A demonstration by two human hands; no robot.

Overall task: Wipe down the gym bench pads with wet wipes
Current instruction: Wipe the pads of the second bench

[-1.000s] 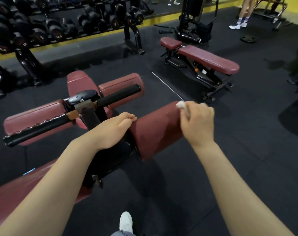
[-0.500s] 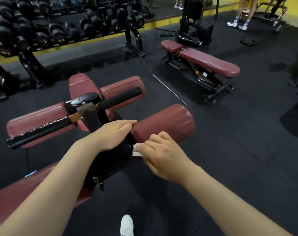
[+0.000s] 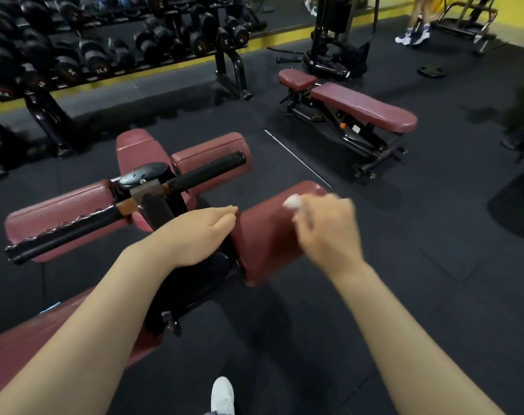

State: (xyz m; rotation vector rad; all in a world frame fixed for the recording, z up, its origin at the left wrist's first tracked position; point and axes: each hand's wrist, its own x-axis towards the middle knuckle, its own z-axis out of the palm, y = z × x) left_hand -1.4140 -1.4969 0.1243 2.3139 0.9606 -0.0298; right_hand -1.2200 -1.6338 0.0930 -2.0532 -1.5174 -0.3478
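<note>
Wipe (image 3: 292,201) in rt hand (image 3: 329,232) moved back to pad (image 3: 266,235) end.

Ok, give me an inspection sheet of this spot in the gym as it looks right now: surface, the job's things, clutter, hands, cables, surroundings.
Surface: black rubber floor, bare near the machine.
Job's things: dark red roller pad being wiped; white wet wipe on its top; more red pads behind the black handle bar.
Clutter: thin metal rod and a weight plate lying on the floor.
Hands: left hand rests flat on the roller pad's inner end; right hand grips the wipe, blurred.
Cables: nothing seen.
Surroundings: dumbbell rack, adjustable bench, a person's legs far back.
</note>
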